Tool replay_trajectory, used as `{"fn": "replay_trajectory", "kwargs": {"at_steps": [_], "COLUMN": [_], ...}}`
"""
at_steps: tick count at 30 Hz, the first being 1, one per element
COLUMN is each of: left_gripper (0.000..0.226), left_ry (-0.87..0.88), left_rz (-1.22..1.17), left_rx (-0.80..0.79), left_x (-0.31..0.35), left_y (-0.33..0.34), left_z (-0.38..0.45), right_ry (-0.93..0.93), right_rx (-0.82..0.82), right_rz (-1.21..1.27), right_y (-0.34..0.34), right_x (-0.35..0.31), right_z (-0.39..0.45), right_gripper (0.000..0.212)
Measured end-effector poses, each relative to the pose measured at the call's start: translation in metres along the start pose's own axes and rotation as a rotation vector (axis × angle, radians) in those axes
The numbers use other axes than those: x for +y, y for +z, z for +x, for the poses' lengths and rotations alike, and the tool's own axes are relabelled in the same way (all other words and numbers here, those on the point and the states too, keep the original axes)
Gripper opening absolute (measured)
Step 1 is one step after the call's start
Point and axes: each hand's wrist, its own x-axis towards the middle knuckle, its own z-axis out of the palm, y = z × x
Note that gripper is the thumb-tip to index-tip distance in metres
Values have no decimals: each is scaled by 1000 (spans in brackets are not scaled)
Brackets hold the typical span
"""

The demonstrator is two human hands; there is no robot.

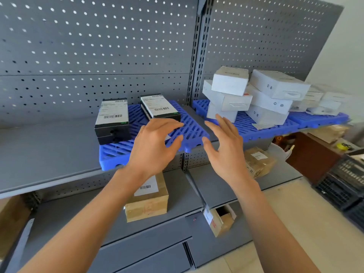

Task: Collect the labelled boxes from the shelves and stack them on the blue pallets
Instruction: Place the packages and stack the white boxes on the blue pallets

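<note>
Two black boxes with white barcode labels lie on a blue pallet (192,129) on the grey shelf: one at the left (112,120), one behind my left hand (160,107). My left hand (155,146) hovers over the pallet's front with fingers spread, holding nothing. My right hand (224,148) is raised beside it, palm inward, fingers straight, empty. A second blue pallet (262,131) to the right carries a loose stack of white boxes (254,93). A brown labelled carton (147,200) stands on the shelf below, partly hidden by my left forearm.
Grey pegboard backs the shelving. On the lower right shelf sits a brown carton (258,161), and an open small carton (220,219) lies lower down. Black crates (342,186) and a brown cabinet (315,154) stand at the right. Another cardboard box edge (9,223) shows at far left.
</note>
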Motion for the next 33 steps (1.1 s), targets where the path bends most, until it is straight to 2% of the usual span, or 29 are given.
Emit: {"fn": "replay_trajectory", "kwargs": {"at_steps": [5, 11, 18, 27, 33], "left_gripper": [43, 59, 81, 95, 86], "left_ry": [-53, -80, -257, -362, -356], "left_rz": [-136, -181, -329, -360, -390], "left_rx": [-40, -25, 63, 141, 152], "left_x": [28, 61, 74, 73, 74], "left_y": [29, 67, 109, 133, 139], "left_z": [27, 59, 101, 132, 138], "right_ry": [49, 41, -11, -18, -33], "right_rx": [60, 88, 72, -30, -58], "right_rz": [36, 47, 128, 321, 402], "right_y": [-29, -53, -67, -59, -53], "right_x": [30, 71, 106, 125, 128], "right_z": [11, 36, 71, 101, 112], "right_gripper": [46, 57, 66, 71, 67]}}
